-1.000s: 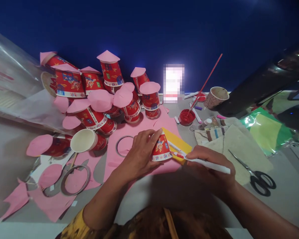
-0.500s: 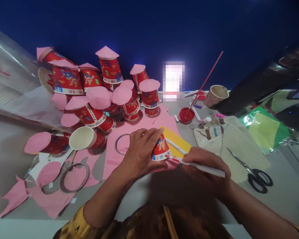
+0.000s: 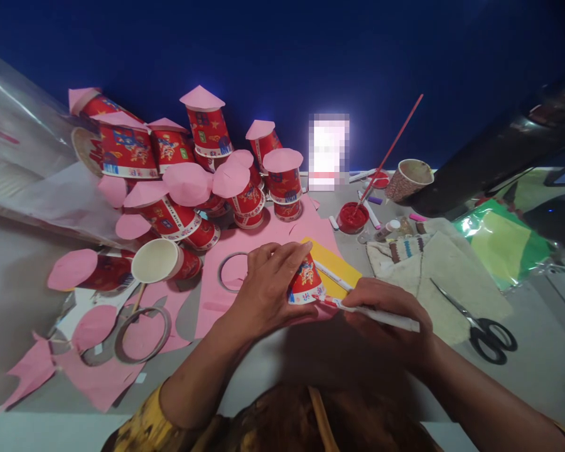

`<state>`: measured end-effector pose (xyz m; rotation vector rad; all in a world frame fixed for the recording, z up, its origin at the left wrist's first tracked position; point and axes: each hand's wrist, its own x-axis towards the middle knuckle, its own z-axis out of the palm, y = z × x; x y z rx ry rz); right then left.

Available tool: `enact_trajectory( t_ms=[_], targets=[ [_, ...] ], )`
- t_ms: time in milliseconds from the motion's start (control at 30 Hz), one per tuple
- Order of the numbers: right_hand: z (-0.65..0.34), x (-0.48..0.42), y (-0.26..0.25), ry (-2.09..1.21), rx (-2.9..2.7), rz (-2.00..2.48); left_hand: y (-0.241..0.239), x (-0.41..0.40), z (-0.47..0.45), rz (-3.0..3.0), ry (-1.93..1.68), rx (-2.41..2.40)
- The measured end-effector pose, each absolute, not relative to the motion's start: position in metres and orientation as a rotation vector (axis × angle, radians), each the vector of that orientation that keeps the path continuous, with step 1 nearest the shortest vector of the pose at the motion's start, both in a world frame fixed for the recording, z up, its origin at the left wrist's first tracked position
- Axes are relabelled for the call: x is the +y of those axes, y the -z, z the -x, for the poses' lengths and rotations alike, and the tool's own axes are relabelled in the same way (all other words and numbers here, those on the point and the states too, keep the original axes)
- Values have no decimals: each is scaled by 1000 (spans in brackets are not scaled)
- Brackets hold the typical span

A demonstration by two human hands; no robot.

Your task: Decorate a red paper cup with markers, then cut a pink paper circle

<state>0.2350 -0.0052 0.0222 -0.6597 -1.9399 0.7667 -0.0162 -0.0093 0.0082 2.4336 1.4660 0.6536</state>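
Note:
My left hand (image 3: pixel 266 289) is wrapped over an upside-down red paper cup (image 3: pixel 306 282) that stands on a pink paper sheet (image 3: pixel 258 251). My right hand (image 3: pixel 386 314) grips a white marker (image 3: pixel 381 316) whose red tip touches the pink sheet at the cup's rim. A yellow card (image 3: pixel 334 269) lies just behind the cup, with another pen on it.
A heap of red cups with pink paper caps (image 3: pixel 193 176) fills the back left. A tape ring (image 3: pixel 144 326) and pink scraps lie at the left. Scissors (image 3: pixel 480 326) rest on a beige cloth at the right. A red paint pot (image 3: pixel 353 216) with a brush and a paper cup (image 3: pixel 408 179) stand behind.
My right hand has slid the marker tip left along the cup's rim. My left hand has kept its hold on the cup.

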Motion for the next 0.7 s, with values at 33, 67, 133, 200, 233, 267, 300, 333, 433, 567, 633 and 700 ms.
enact_trajectory(
  t_ms=[33, 67, 133, 200, 233, 267, 300, 333, 433, 567, 633, 700],
  targets=[
    [-235, -5, -23, -763, -1940, 656, -8, -9, 16, -2427, -648, 1466],
    [-235, -4, -23, -760, -1942, 652, -8, -9, 17, -2421, -641, 1465],
    [-235, -4, -23, -755, -1947, 656, -7, -10, 17, -2415, -631, 1461],
    [-235, -4, -23, -749, -1944, 664, -7, -10, 18, -2418, -629, 1459],
    [-236, -4, -23, -748, -1942, 672, -7, -10, 18, -2422, -632, 1458],
    [-236, -4, -23, -746, -1937, 677, -7, -10, 18, -2426, -634, 1458],
    [-236, -5, -23, -746, -1931, 681, -7, -10, 18, -2430, -635, 1459],
    [-236, -5, -23, -748, -1927, 686, -7, -10, 18, -2433, -632, 1460],
    [-236, -5, -23, -757, -1928, 686, -9, -10, 18, -2437, -627, 1474],
    [-238, -5, -25, -771, -1932, 679, -10, -10, 18, -2447, -624, 1467],
    [-238, -5, -26, -785, -1933, 677, -10, -10, 17, -2448, -613, 1465],
    [-239, -5, -26, -799, -1939, 668, -10, -10, 17, -2442, -612, 1472]
  ],
)
